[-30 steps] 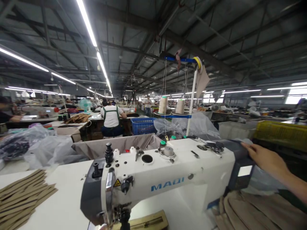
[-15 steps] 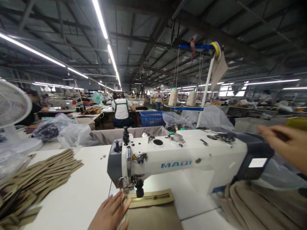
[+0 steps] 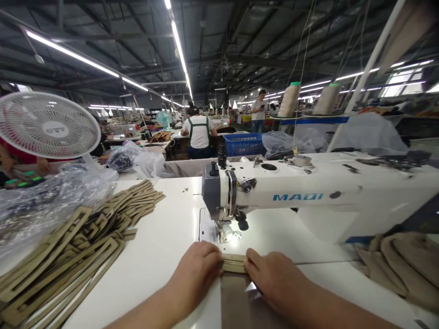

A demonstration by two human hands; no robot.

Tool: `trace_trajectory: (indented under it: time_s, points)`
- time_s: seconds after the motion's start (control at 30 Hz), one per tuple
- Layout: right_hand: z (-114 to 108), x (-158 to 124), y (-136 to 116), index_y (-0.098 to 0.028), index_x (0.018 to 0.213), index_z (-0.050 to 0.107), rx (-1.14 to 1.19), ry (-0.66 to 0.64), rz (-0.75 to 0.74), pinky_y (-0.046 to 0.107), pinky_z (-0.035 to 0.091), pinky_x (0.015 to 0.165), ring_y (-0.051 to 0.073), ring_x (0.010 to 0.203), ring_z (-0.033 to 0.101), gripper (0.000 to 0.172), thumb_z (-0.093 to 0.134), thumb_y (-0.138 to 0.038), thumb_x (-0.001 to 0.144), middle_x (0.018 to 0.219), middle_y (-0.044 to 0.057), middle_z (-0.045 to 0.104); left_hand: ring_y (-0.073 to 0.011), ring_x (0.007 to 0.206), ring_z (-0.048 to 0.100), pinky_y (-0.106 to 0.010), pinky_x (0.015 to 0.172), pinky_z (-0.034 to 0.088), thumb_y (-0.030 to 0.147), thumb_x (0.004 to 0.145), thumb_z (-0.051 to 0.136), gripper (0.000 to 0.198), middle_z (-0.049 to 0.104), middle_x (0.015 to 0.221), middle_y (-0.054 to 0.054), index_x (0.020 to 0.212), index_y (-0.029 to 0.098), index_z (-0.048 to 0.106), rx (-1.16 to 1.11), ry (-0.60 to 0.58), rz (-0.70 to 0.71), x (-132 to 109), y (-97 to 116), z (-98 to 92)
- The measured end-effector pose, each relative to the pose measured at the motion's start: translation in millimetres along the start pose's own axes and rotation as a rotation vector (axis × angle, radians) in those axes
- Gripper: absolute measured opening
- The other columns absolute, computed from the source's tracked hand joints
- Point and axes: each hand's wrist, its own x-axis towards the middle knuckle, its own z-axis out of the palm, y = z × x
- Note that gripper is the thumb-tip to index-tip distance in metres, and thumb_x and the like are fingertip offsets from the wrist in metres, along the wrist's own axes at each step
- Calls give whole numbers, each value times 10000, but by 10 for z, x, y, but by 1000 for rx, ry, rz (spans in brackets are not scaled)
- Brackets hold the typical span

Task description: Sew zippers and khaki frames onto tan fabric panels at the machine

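My left hand [image 3: 197,269] pinches one end of a tan zippered band [image 3: 233,263], and my right hand [image 3: 274,278] grips the other end. The band tops a brown fabric panel [image 3: 236,301] hanging toward me over the table. Beside my right fingers is a small shiny silvery piece [image 3: 253,289] that I cannot make out. Just beyond my hands stands a white sewing machine [image 3: 298,196]. Its needle and presser foot area [image 3: 224,230] is apart from the fabric, with a bright metal plate [image 3: 209,226] beneath.
Tan cut-out frame strips [image 3: 113,224] lie heaped on the left, near crumpled clear plastic [image 3: 58,196] and a white fan [image 3: 51,125]. Folded brown fabric [image 3: 411,265] lies at right. Behind the machine are thread cones [image 3: 290,100], a blue basket [image 3: 242,145] and a seated person [image 3: 199,132].
The fabric has come out from under the needle toward me. My right hand has moved from the machine's right end onto the band. The view has swung right and down.
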Motion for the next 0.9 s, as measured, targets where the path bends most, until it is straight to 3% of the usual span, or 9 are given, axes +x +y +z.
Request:
trace_trajectory:
  time_s: [0.17,0.33,0.43,0.5,0.57,0.67,0.77,0.83,0.9]
  points:
    - [-112,30,65,-163,881,622,226,-32,33,292,354,551,210,687,575,168,534,-251,768,931,86,598,-178,776,583,-278,730,448,170,875,460,212,658,790,-46,838,173,669,-91,-62,-67,199,-111,-101]
    - [-159,153,176,-155,799,644,311,-45,28,268,336,586,191,712,560,146,529,-196,719,858,78,624,-162,741,585,-250,705,443,189,872,467,207,648,761,-30,800,161,658,-137,-93,-102,245,-139,-127]
    - [-170,245,267,-155,670,636,381,-44,63,237,320,561,152,653,537,101,538,-181,680,744,47,634,-162,778,590,-246,716,448,214,873,475,179,655,822,-26,873,170,648,-156,-118,-124,214,-122,-166]
    - [-163,298,325,-148,626,628,436,-51,88,219,297,512,121,570,492,118,529,-183,680,639,23,609,-186,844,585,-268,747,450,258,807,596,169,651,907,-38,948,173,632,-153,-121,-154,189,-99,-187]
    - [-146,336,368,-142,611,629,491,-62,105,209,270,469,97,503,432,135,524,-187,683,554,-1,563,-216,904,565,-297,790,439,259,671,739,344,636,972,-46,984,179,622,-141,-120,-173,176,-72,-191]
    - [-129,356,389,-130,580,623,559,-71,114,206,249,452,82,478,373,128,534,-166,664,490,-27,497,-225,906,549,-308,805,421,194,567,791,430,628,962,-34,964,192,627,-130,-110,-191,194,-45,-153]
    - [-152,326,368,-126,590,628,611,-66,119,201,265,473,82,499,386,146,542,-180,695,494,-31,489,-207,825,558,-290,740,423,170,663,687,226,635,861,-27,885,180,640,-136,-79,-235,244,-63,-76]
    - [-182,291,351,-137,665,651,641,-62,128,195,291,502,94,544,438,170,583,-277,733,564,-24,541,-187,764,565,-271,698,421,167,732,599,120,638,792,-20,843,171,645,-158,-65,-250,278,-92,-30]
    - [-208,262,347,-144,727,658,647,-55,152,205,298,521,120,603,476,256,679,-395,676,651,-5,583,-172,720,566,-254,666,417,174,768,551,114,637,745,-13,829,164,646,-186,-61,-250,303,-119,-4]
